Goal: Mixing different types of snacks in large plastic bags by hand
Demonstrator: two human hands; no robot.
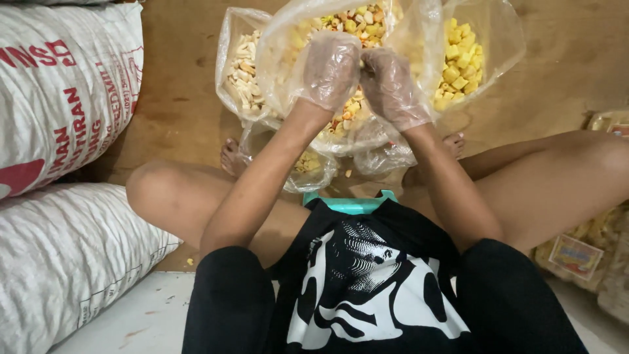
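Hands: left hand and right hand in thin clear plastic gloves.
Shirt: black short-sleeved T-shirt, white graphic print.
Legs, feet: bare.

Two white woven sacks at nine o'clock, upper sack printed in red, lower sack plain with faint print, touching each other. Brown floor across the top. Teal stool edge near centre, just under the knees. Packaged snack packs at three to four o'clock, with a labelled one in front. Pale floor strip at seven o'clock, beside the lower sack.
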